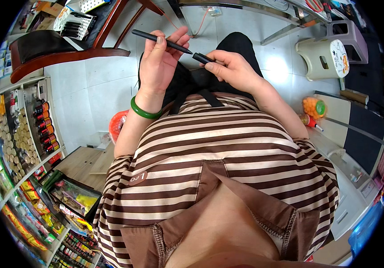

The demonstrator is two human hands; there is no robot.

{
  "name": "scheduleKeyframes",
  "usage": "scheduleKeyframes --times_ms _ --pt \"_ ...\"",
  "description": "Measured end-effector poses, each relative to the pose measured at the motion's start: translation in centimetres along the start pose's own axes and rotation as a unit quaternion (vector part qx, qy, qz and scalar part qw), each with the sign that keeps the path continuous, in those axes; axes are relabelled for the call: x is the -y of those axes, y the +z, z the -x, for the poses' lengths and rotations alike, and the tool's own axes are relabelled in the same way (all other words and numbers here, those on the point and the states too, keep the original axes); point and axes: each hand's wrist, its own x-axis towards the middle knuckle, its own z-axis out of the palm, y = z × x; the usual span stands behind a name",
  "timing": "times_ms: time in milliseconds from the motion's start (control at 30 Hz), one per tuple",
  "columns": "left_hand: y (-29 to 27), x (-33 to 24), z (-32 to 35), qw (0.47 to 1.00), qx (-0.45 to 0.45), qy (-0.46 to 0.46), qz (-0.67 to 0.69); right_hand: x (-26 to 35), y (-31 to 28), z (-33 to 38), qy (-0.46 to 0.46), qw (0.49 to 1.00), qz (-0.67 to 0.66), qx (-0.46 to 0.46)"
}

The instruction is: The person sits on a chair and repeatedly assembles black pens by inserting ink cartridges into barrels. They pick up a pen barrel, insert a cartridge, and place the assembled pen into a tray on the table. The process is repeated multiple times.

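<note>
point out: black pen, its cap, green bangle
black pen (161,41), head view, mid-barrel.
cap (202,58), head view, middle of its exposed end.
green bangle (143,110), head view, front of the band.

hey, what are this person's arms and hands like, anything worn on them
Both forearms are bare. The left hand has a smooth, rounded green bangle around the wrist. The right hand shows no ring, watch or bracelet. Short sleeves of a brown and cream striped top end near the elbows.

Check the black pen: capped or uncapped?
Uncapped. The left hand holds the pen with its tip bare; the right hand holds the cap apart, just off the tip.
</note>
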Motion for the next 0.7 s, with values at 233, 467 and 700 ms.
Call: scheduleKeyframes --times_ms 233,467,700 --pt "2.0 1.9 0.6 0.999 0.020 -0.034 -0.011 0.0 0.4 0.0 -0.022 0.999 -0.010 -0.030" --pt "2.5 2.0 0.4 0.975 0.132 0.023 -0.178 -0.5 0.1 -0.2 -0.013 0.991 -0.128 -0.040" --pt "2.3 -4.0 -0.4 0.964 0.133 0.089 -0.214 -0.9 -0.7 -0.1 -0.055 0.997 -0.004 -0.055"
